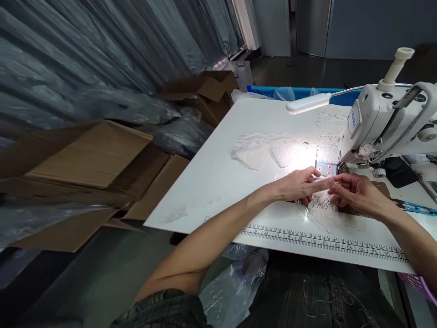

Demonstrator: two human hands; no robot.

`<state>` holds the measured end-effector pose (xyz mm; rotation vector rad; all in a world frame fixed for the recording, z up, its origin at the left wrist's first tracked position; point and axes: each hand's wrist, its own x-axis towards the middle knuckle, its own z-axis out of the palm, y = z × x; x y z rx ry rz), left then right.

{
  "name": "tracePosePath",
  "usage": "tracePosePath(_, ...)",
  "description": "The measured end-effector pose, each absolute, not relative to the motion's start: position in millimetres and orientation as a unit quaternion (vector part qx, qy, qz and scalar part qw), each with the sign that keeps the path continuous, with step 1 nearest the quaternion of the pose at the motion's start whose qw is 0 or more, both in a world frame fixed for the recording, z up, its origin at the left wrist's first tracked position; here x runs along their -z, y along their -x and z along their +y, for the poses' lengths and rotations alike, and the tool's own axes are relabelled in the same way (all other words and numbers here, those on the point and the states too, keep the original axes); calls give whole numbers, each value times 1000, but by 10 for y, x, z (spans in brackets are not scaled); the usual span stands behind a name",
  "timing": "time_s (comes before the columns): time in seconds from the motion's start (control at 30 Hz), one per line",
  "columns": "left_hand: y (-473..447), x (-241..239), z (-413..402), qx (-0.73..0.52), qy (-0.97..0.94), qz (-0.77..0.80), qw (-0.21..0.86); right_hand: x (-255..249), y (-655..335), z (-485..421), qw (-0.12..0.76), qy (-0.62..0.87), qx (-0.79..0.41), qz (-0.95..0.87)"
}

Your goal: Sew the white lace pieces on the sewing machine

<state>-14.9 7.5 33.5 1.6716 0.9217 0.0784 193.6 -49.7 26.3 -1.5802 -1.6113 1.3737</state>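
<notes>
A piece of white lace (322,213) hangs down between my two hands, just in front of the sewing machine (367,120). My left hand (303,184) has its fingers curled in on the lace's left side, close to the metal plate (324,168) under the needle. From the right, my right hand (357,193) pinches the lace near its upper edge. The fingertips of both hands nearly meet, and the exact grip is partly hidden behind the fingers. More white lace (262,148) lies spread on the white table (211,182), beyond my left hand.
A lit lamp (307,104) shines on the needle area. Blue thread snips (418,208) lie right of my right hand. A printed ruler (321,241) runs along the table's front edge. Open cardboard boxes (92,155) and plastic sheeting stand at the left.
</notes>
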Motion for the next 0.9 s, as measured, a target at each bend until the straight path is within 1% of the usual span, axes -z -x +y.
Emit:
tracePosePath(0.1,139,-261,46,-50,-774,416,475,-153,-2086,-487,213,598,-276,-721)
tracePosePath(0.17,117,-190,24,-82,-804,416,418,-50,-2193,-500,216,550,-160,-791)
tracePosePath(0.27,85,-113,14,-142,-816,408,384,99,-2286,-526,210,475,-47,-853)
tracePosePath(0.33,71,-98,23,-171,-817,407,370,167,-2312,-534,193,468,1,-863)
tracePosePath(0.47,62,-130,54,-178,-814,423,355,212,-2327,-520,177,477,0,-861)
tracePosePath(0.6,86,-145,99,-154,-799,442,378,218,-2290,-490,156,494,-4,-855)
tracePosePath(0.77,146,-89,175,-141,-743,440,484,274,-2262,-462,145,508,1,-849)
tracePosePath(0.9,172,-77,197,-141,-717,439,523,286,-2314,-489,188,514,-30,-836)
